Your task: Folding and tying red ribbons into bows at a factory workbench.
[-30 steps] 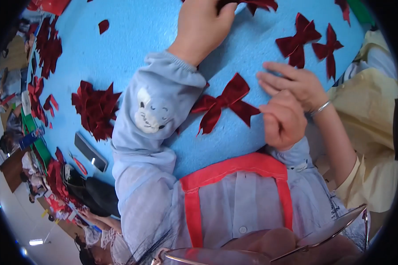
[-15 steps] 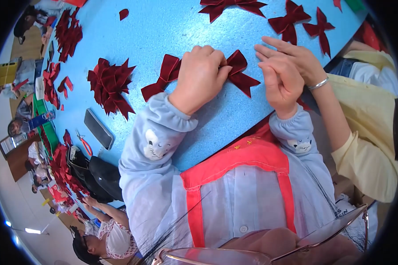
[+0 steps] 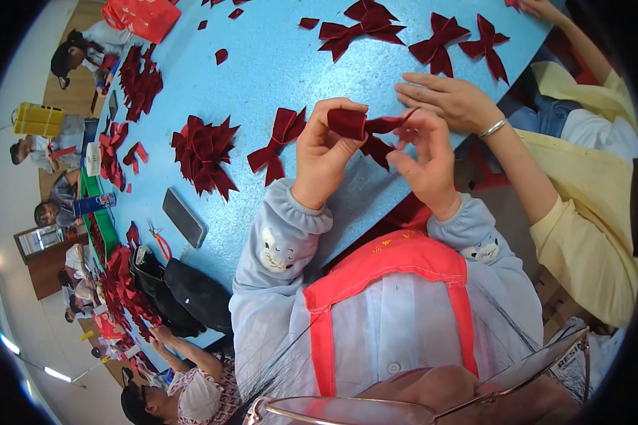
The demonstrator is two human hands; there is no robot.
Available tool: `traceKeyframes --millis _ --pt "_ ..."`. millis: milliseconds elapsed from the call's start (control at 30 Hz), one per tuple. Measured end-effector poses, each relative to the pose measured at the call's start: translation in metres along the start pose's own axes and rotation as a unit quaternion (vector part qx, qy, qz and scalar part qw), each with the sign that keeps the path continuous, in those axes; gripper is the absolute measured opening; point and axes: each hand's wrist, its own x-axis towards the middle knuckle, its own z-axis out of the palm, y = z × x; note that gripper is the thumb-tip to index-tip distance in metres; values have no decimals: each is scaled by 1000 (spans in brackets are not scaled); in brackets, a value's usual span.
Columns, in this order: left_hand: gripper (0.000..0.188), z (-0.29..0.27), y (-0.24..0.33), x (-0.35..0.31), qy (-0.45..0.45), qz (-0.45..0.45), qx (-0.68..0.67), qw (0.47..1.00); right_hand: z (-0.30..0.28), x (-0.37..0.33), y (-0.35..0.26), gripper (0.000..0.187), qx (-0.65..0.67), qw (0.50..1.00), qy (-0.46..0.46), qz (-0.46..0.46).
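Note:
Just above the blue table (image 3: 255, 74), my left hand (image 3: 321, 152) pinches a dark red velvet bow (image 3: 347, 123) between thumb and fingers. My right hand (image 3: 432, 159) has its fingers closed on the tail end of the same bow, at its right side. Part of the bow is hidden by my fingers. Left of my left hand, a finished-looking velvet bow (image 3: 275, 146) lies flat. A heaped pile of red bows (image 3: 204, 154) sits further left.
A co-worker's hand (image 3: 452, 103) with a bangle rests beyond my right hand. More bows (image 3: 438, 44) lie at the far right. A phone (image 3: 184, 217), red-handled pliers (image 3: 161, 244) and a black bag (image 3: 198, 294) are at the left. Another person (image 3: 191, 389) sits further left.
My left hand has lifted a bow off the table, and my right hand has come over to grip its tail. The view has shifted, so the table contents appear further right on the left side.

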Motion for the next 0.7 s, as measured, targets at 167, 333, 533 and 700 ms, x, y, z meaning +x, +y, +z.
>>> traceKeyframes --millis 167,333,533,700 --pt "24 5 -8 -7 -64 182 100 976 -13 4 6 24 -41 993 -78 -77" --pt "34 -3 -4 -20 -95 358 328 869 -36 -2 7 26 -116 941 -184 -258" --pt "33 2 -5 -38 -72 265 269 923 -33 -2 -6 25 -112 922 -190 -317" --pt "32 -5 -6 -35 -112 405 333 844 -27 -3 -7 27 -102 925 -184 -316"
